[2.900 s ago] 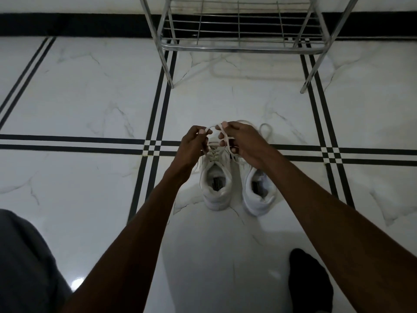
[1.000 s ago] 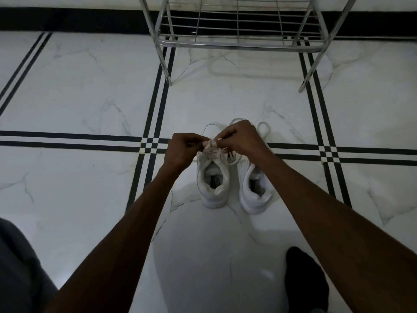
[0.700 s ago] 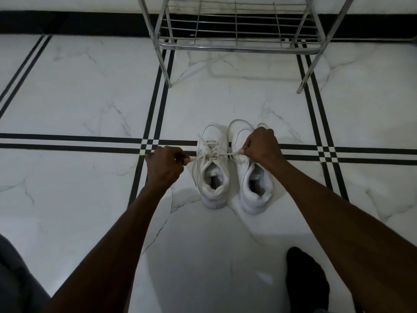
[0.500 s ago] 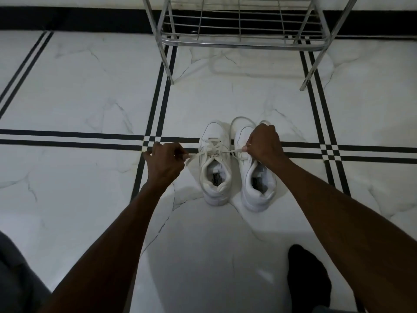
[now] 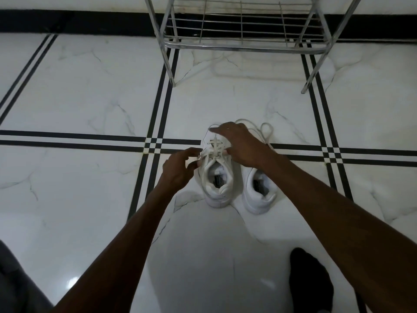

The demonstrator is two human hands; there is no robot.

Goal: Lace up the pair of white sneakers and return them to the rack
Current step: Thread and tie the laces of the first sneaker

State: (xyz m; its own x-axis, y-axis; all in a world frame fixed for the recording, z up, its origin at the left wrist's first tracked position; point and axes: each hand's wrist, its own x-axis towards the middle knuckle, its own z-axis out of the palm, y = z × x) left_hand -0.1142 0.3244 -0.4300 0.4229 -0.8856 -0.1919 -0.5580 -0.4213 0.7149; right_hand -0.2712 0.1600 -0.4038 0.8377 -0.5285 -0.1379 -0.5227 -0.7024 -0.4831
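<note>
Two white sneakers stand side by side on the floor, heels toward me. The left sneaker [image 5: 216,181] has its lace [image 5: 215,149] crossed and drawn over the tongue. My left hand [image 5: 180,169] hovers at its left side, fingers apart, fingertips close to a lace end. My right hand [image 5: 242,145] is spread over the toes of both shoes, thumb beside the lace crossing, and hides the front of the right sneaker [image 5: 259,195]. A loose lace loop [image 5: 266,131] of the right sneaker lies on the floor beyond my right hand.
The metal shoe rack [image 5: 243,45] stands ahead against the wall, its low wire shelf bare. White marble floor with black stripes [image 5: 158,123] lies around the shoes. A foot in a black sock [image 5: 310,283] rests at the lower right.
Both hands had pulled the left sneaker's lace ends taut outward. They have now come back in to the shoe with fingers loosened, the right hand reaching forward over the toes.
</note>
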